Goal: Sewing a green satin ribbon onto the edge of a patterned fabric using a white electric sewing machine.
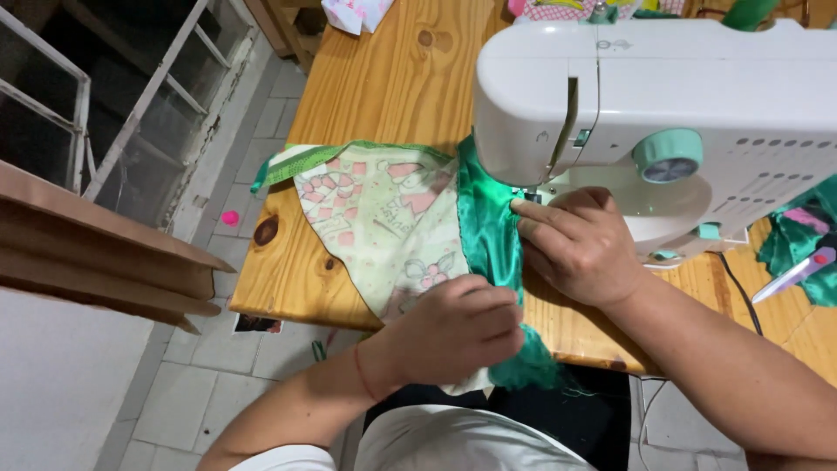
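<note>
A white sewing machine (697,87) with mint-green knobs stands on a wooden table (392,78). Under its needle runs a strip of shiny green satin (488,218), joined to a pale printed fabric (375,218) with pink and green pictures. My right hand (580,244) lies flat on the green satin right by the presser foot, fingertips touching the cloth. My left hand (458,327) pinches the near end of both fabrics at the table's front edge. A red thread is tied round my left wrist.
Scissors (798,272) with a pink handle lie on more green cloth (806,231) at the right. A black cable (741,292) runs off the table. A window frame (131,105) and tiled floor (235,227) are at the left, with a small pink object (230,218) on the floor.
</note>
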